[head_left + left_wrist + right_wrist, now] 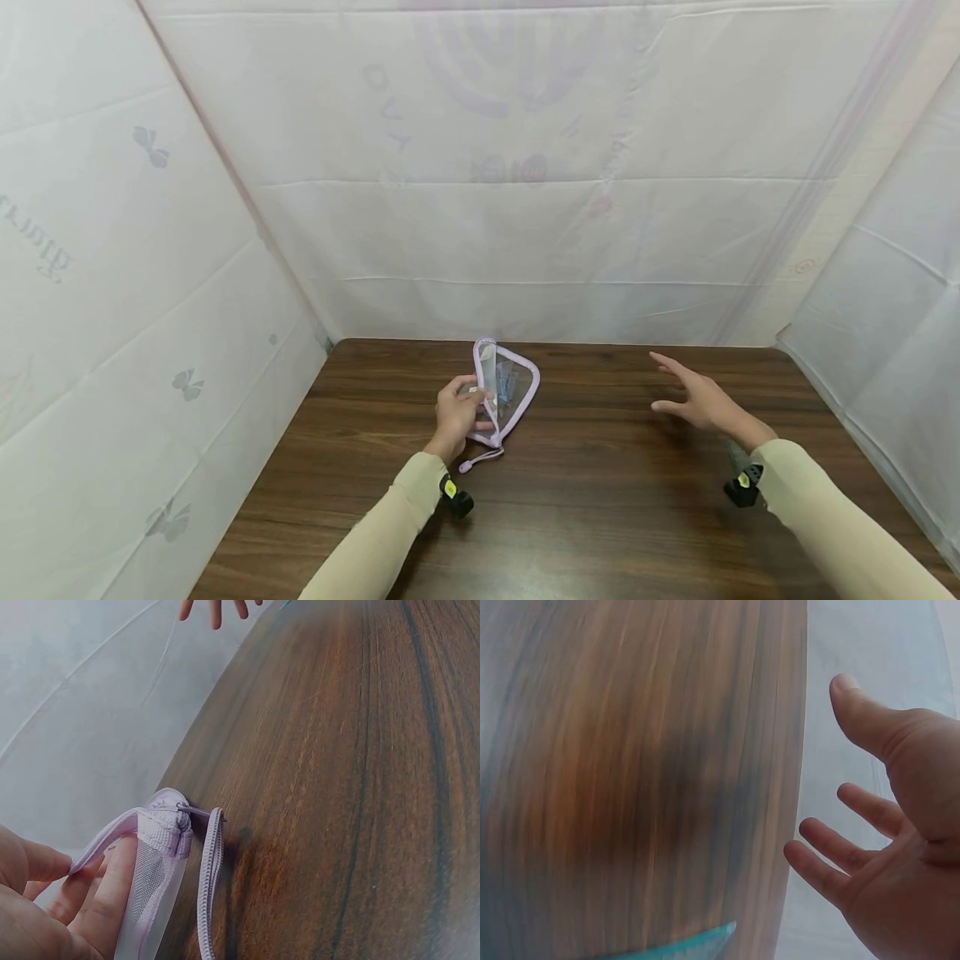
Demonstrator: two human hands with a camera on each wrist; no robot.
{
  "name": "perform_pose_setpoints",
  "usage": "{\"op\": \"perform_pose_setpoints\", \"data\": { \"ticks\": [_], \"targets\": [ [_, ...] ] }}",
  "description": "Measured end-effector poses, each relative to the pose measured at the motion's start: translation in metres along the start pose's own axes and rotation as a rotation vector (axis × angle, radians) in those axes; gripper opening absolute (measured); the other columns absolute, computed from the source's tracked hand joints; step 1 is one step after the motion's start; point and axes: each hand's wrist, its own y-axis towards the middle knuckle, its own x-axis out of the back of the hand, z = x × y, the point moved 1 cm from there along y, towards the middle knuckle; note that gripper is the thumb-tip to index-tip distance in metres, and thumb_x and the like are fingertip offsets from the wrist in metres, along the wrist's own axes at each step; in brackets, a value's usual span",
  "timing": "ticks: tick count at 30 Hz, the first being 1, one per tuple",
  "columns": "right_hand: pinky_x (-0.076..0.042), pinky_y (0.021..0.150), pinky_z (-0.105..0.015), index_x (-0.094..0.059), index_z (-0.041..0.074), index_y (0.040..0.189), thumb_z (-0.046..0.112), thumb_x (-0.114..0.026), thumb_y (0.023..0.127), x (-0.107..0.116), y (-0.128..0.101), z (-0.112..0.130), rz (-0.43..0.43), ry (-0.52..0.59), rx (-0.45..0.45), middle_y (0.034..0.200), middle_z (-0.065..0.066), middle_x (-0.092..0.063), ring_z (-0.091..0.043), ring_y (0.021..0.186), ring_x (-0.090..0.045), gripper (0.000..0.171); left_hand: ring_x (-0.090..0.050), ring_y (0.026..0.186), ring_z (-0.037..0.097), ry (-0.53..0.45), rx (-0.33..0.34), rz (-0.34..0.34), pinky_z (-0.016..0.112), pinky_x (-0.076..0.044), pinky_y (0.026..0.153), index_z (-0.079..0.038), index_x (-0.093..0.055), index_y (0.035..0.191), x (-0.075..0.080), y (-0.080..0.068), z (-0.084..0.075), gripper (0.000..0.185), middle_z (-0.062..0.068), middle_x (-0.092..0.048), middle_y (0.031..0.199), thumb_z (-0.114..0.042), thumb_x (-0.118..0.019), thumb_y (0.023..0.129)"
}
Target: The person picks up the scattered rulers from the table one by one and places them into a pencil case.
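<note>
My left hand [456, 412] pinches the lilac-trimmed edge of a see-through zip pouch [534, 385] near the back middle of the table. The pouch gapes along its zipper, and small bluish things [507, 383] show inside, too unclear to name. In the left wrist view, the thumb and fingers hold the lilac zipper edge [112, 829], and a zipper-like pull strap [211, 877] hangs from the corner. Over the table's right side, my right hand [701, 400] is held in the air, fingers spread and touching nothing.
Partly hidden below the right wrist lies a greenish mesh-like thing [737, 455]; a teal-edged thing [682, 949] shows low in the right wrist view. The dark wooden table [585, 517] is bounded by white sheeting [480, 233] at the back and both sides.
</note>
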Motion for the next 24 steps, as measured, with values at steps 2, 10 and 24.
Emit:
{"op": "perform_pose_setpoints", "data": {
  "ticks": [2, 10, 24],
  "targets": [
    [-0.047, 0.099, -0.072, -0.021, 0.010, 0.163, 0.026, -0.076, 0.095, 0.004, -0.004, -0.004, 0.007, -0.002, -0.014, 0.154, -0.034, -0.037, -0.058, 0.131, -0.045, 0.090, -0.072, 0.076, 0.025, -0.001, 0.004, -0.004, 0.043, -0.065, 0.055, 0.000, -0.060, 0.125, 0.000, 0.000, 0.000, 0.029, 0.021, -0.076, 0.098, 0.003, -0.062, 0.097],
    [-0.046, 0.096, -0.074, -0.025, 0.005, 0.161, 0.023, -0.079, 0.092, 0.019, -0.018, -0.013, 0.043, -0.062, -0.059, 0.156, -0.037, -0.033, -0.061, 0.131, -0.042, 0.090, -0.072, 0.077, 0.026, -0.001, 0.005, -0.002, 0.042, -0.065, 0.054, 0.000, -0.060, 0.125, 0.000, 0.001, 0.002, 0.027, 0.023, -0.075, 0.102, 0.002, -0.062, 0.098],
    [-0.044, 0.094, -0.077, -0.025, -0.003, 0.158, 0.021, -0.086, 0.083, 0.027, -0.043, -0.037, 0.095, -0.094, -0.158, 0.151, -0.043, -0.031, -0.067, 0.127, -0.037, 0.099, -0.072, 0.089, 0.042, -0.007, 0.010, 0.017, 0.045, -0.065, 0.056, 0.001, -0.059, 0.129, 0.002, 0.003, 0.003, 0.029, 0.029, -0.072, 0.111, -0.001, -0.064, 0.100]
  ]
}}
